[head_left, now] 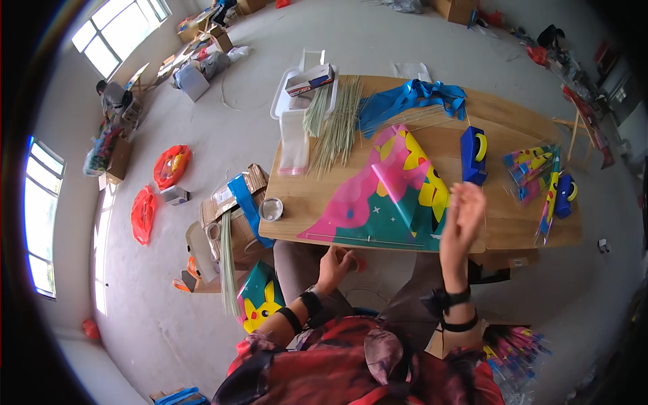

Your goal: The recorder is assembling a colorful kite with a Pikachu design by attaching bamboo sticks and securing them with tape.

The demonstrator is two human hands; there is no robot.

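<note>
A pink, teal and yellow plastic sheet with a cartoon figure, which looks like a kite sail, lies on the wooden table, with one flap folded over. Along its near edge runs a thin pale rod. Just below the table's front edge is my left hand, its fingers curled in; whatever they grip is hidden. My right hand is raised by the sheet's right corner, fingers bent together and slightly blurred; I cannot make out anything in them. Beyond it stands a blue tape dispenser with a yellow roll.
Thin sticks and blue ribbon strips lie at the table's far side, beside a white tray. A clear tape roll sits at the left edge. Finished-looking folded pieces and another dispenser are on the right.
</note>
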